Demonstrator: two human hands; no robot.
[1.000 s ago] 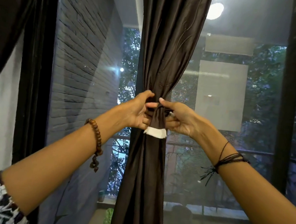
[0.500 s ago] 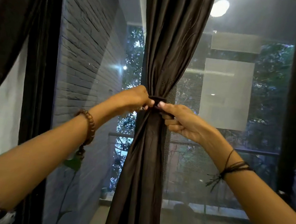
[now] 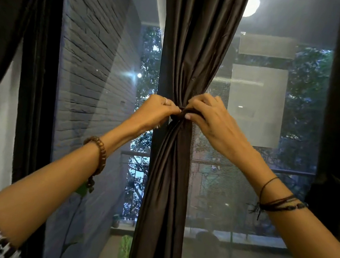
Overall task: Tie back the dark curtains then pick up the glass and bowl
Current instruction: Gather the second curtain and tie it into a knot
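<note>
The dark brown satin curtain hangs in front of the large glass window and is gathered into a narrow bunch at mid-height. A dark fabric tie band encircles the bunch at its narrowest section.

Left hand: positioned at the left side of the gathered section. The fingers are curled, and the fingertips pinch the tie band. A thin ring is visible on one finger. A brown wooden bead bracelet sits on the left wrist.

Right hand: positioned at the right side of the gathered section, back of hand toward the camera. The fingers are curled downward, and the thumb and fingertips grasp the tie band against the curtain. Dark cord bracelets wrap the right wrist.

Both hands meet at the tie band, fingertips nearly touching.

A second dark curtain panel hangs at the left edge of the view. A grey brick wall is visible through the glass. The glass and bowl are not in view.
</note>
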